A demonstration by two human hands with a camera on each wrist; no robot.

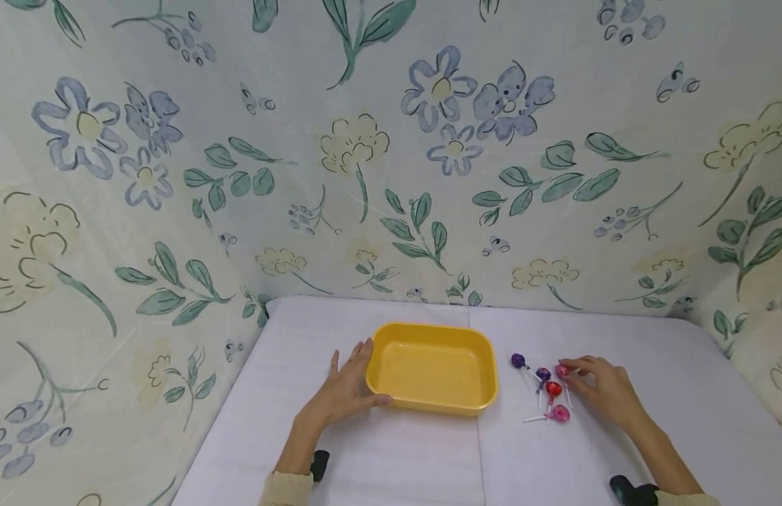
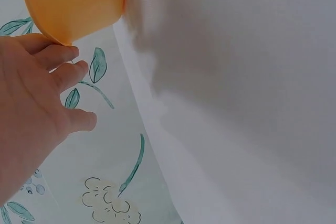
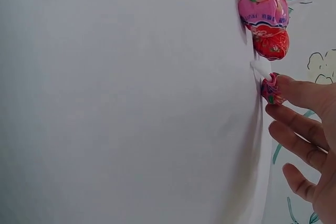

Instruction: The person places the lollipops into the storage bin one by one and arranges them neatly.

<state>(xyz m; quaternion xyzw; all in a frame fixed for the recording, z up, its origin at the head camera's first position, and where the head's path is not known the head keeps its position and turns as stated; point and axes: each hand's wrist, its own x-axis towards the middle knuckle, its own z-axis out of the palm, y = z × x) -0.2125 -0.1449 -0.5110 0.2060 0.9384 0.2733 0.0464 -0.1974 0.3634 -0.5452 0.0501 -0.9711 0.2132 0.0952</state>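
Observation:
A yellow plastic tray (image 1: 431, 404) sits on the white table. My left hand (image 1: 341, 385) holds its left end, with the thumb along the front wall and fingertips at the left rim. In the left wrist view the fingers (image 2: 63, 53) meet the rim of the tray (image 2: 79, 3), and the little finger stands apart. To the right of the tray, my right hand (image 1: 602, 388) pinches a pink lollipop (image 3: 271, 92) by its wrapped head between thumb and fingertips. Beside it lie a red lollipop (image 1: 554, 388), another pink lollipop (image 1: 559, 413) and two purple lollipops (image 1: 518, 360).
The white cloth-covered table (image 1: 422, 457) ends at the back against a floral curtain (image 1: 365, 176), which also hangs at both sides. Black wrist straps (image 1: 320, 465) show at the cuffs. The lollipops' white sticks point in different directions.

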